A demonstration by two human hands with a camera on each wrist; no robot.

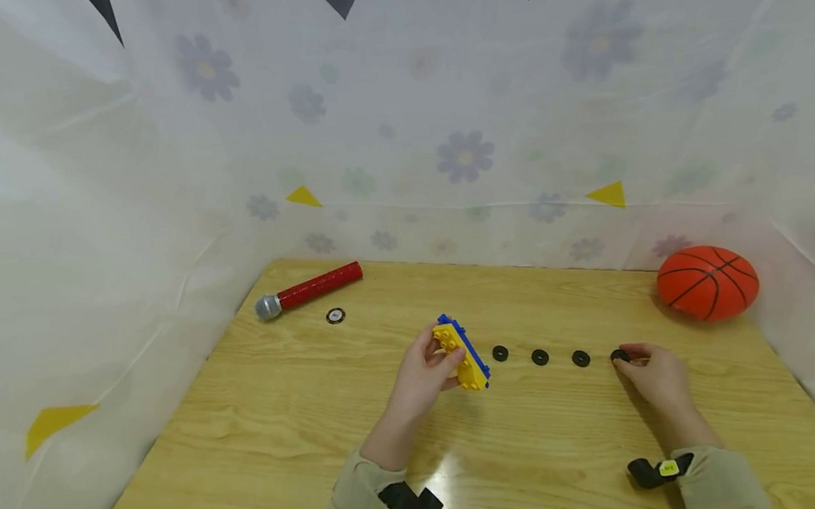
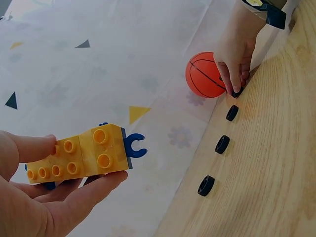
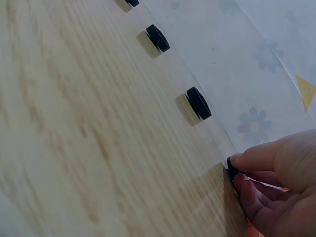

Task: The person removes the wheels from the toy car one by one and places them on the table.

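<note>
The left hand [image 1: 422,369] grips a toy block car body [image 1: 462,354], yellow studded bricks on a blue base with a clip at one end, raised just above the worktop [image 1: 294,415] and tilted, so it could slip from such a light hold. At the far end of a row of small black wheels [image 1: 540,356], the right hand [image 1: 655,375] pinches the last wheel [image 1: 620,355], which might roll away or knock its neighbour.

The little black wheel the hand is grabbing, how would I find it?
Find the orange basketball at the far right of the wooden table. In front of it four small black wheels lie in a row. Yours is the wheel at the right end, nearest the ball, the only one pinched by the right hand.
</note>
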